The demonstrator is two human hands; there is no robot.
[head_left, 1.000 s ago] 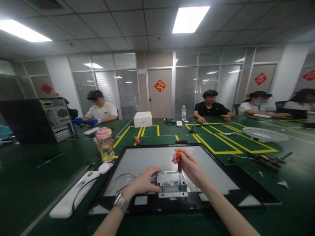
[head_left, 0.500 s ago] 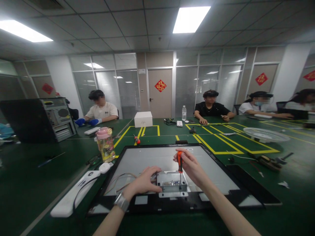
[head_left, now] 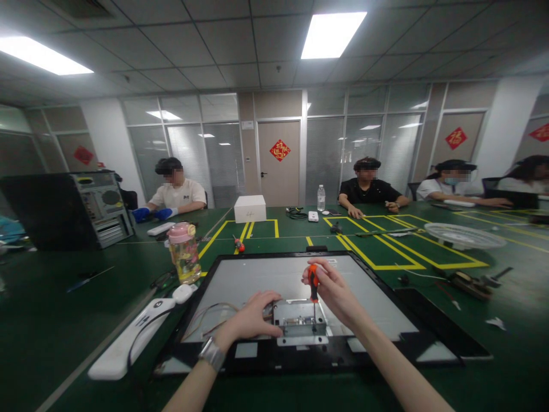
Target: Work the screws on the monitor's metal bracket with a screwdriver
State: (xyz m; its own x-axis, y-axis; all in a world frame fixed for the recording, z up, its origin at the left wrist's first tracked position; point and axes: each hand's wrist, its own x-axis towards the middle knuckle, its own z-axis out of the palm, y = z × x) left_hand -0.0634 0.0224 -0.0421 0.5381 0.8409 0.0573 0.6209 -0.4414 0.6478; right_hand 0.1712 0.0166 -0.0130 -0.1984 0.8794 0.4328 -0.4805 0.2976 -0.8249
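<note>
A monitor panel [head_left: 253, 277] lies face down on the green table, its grey metal back showing inside a black frame. A small metal bracket box [head_left: 299, 322] sits near the panel's front edge. My left hand [head_left: 252, 316] rests on the bracket's left side, fingers curled over it, a metal watch on the wrist. My right hand [head_left: 335, 292] is closed round an orange-handled screwdriver [head_left: 313, 281], held upright with its tip down on the bracket. Thin wires [head_left: 210, 320] run out to the left of the bracket.
A white strip-shaped part [head_left: 128, 340] lies left of the panel, beside a pink-lidded bottle [head_left: 183, 253]. A computer case [head_left: 68, 209] stands at far left. A white box [head_left: 249, 208], a water bottle [head_left: 319, 197], a fan grille [head_left: 463, 233] and several seated people are farther off.
Almost nothing differs. My right hand and the screwdriver have shifted very slightly; my left hand stays on the bracket.
</note>
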